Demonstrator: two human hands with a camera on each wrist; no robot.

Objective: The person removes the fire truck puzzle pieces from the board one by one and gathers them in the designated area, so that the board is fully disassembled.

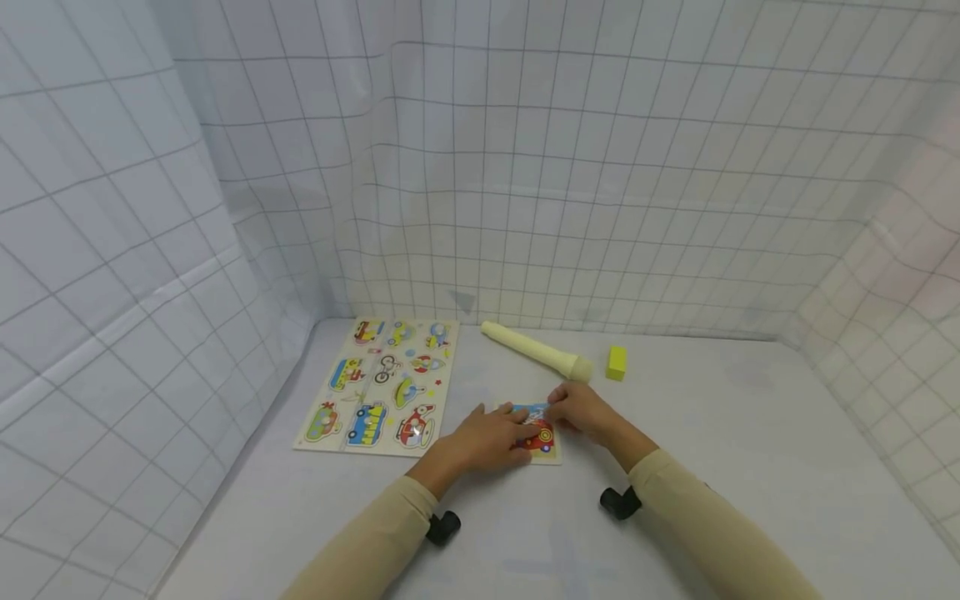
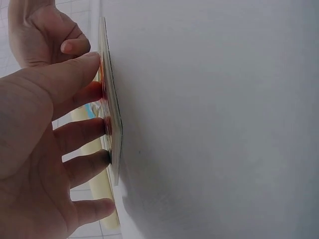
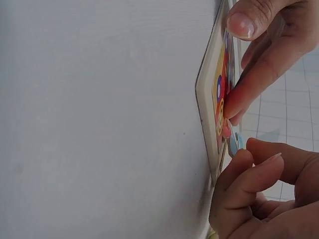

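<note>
A small red-and-blue vehicle puzzle (image 1: 545, 443) lies in from the far edge of the white table (image 1: 705, 408), under the left hand (image 1: 489, 439), fingers extended, as the right hand (image 1: 585, 409) pinches a light-blue piece (image 3: 236, 144) at its far-right corner.

The left sleeve (image 1: 367, 537) and right sleeve (image 1: 712, 521) are long and beige. The left wrist camera (image 1: 446, 528) and right wrist camera (image 1: 619, 503) are black, apparently stubby cylinders, though small in view. The left hand (image 1: 487, 438) has a short thumbnail (image 3: 242, 26).
</note>
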